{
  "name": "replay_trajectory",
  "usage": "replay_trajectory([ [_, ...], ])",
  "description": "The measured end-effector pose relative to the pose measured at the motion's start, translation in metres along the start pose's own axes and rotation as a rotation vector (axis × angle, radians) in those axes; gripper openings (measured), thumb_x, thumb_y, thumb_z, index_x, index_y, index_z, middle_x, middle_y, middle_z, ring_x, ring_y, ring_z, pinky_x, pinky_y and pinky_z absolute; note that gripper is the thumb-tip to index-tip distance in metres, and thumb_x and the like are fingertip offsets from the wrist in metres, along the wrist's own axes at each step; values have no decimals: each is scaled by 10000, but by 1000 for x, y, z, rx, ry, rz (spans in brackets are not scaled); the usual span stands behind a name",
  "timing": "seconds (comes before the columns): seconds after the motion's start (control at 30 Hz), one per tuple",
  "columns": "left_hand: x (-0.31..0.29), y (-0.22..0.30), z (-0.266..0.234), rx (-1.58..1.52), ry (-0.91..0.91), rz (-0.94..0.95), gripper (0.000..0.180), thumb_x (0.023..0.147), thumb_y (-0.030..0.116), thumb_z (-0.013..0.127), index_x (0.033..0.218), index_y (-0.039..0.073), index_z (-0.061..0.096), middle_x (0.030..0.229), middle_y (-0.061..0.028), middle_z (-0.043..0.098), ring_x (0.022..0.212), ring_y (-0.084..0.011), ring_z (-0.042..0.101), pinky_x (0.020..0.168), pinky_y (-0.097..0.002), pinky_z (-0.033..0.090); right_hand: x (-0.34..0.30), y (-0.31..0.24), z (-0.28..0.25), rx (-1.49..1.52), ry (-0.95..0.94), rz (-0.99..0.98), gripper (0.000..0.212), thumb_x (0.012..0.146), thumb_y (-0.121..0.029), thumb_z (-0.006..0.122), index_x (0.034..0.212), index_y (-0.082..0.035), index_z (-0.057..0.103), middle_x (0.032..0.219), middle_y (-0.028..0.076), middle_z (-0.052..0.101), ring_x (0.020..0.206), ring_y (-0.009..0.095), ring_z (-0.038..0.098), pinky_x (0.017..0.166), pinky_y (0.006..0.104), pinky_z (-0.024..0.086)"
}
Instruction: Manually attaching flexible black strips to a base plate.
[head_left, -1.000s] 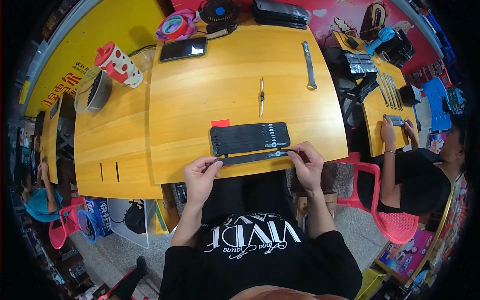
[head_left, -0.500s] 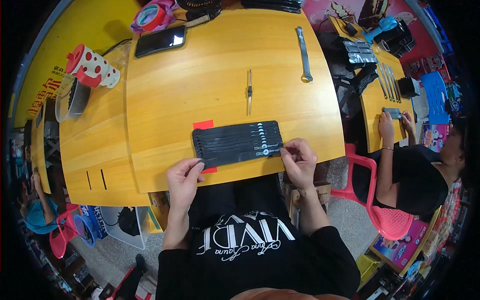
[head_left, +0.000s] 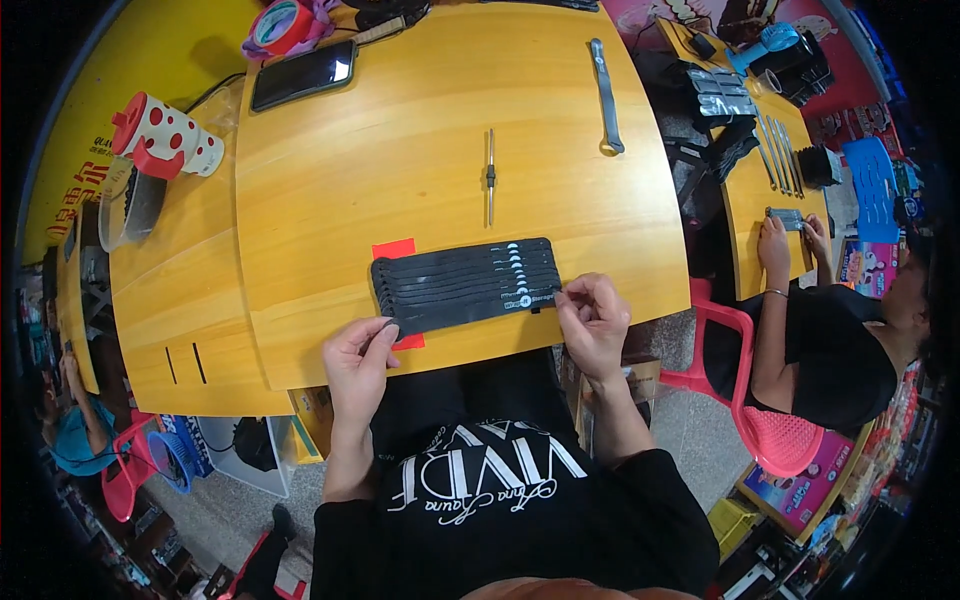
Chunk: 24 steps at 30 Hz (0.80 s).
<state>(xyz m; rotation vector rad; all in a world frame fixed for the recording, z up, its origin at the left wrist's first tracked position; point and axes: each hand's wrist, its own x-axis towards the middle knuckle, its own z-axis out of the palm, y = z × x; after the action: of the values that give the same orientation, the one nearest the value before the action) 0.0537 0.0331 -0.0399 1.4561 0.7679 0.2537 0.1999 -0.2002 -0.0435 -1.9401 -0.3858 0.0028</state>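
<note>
On the yellow wooden table in front of me lies an overlapping row of several flat black straps (head_left: 440, 277). Their left ends have rounded loops, and pale printed marks line up toward the right. My left hand (head_left: 357, 362) pinches the looped left end of the nearest strap between thumb and fingers. At its other end, my right hand (head_left: 595, 318) has thumb and fingertips closed on the strap's right tip. That strap is stretched level along the near side of the row. Red tape (head_left: 393, 248) shows beyond the straps and also under their near left corner.
A thin double-ended metal rod (head_left: 490, 178) lies beyond the straps. Farther off are a single grey-black strap (head_left: 607, 98), a phone (head_left: 303, 77) and a tape roll (head_left: 282, 30). A spotted cup (head_left: 165, 137) stands left. A co-worker (head_left: 800, 330) sits right, by a pink chair (head_left: 735, 345).
The table has shifted slightly left and up in view. Both hands keep their pinch; the nearest strap now overlaps the row more closely, covering one of the two front printed marks.
</note>
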Motion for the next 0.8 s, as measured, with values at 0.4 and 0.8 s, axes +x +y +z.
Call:
replay_trajectory([
  [0.4, 2, -1, 1, 14, 10, -11, 74, 864, -18, 654, 920, -48, 691, 754, -52, 642, 549, -76, 553, 507, -210, 459, 0, 1, 0, -25, 0, 4, 114, 767, 97, 647, 798, 17, 572, 695, 42, 551, 524, 53, 495, 470, 208, 355],
  [0.8, 3, 1, 2, 11, 27, -36, 78, 864, -6, 665, 924, -46, 694, 744, -54, 652, 541, -75, 552, 503, -212, 462, 1, 1, 1, -44, 8, -34, 114, 769, 91, 645, 797, 15, 565, 674, 43, 550, 519, 65, 504, 476, 212, 371],
])
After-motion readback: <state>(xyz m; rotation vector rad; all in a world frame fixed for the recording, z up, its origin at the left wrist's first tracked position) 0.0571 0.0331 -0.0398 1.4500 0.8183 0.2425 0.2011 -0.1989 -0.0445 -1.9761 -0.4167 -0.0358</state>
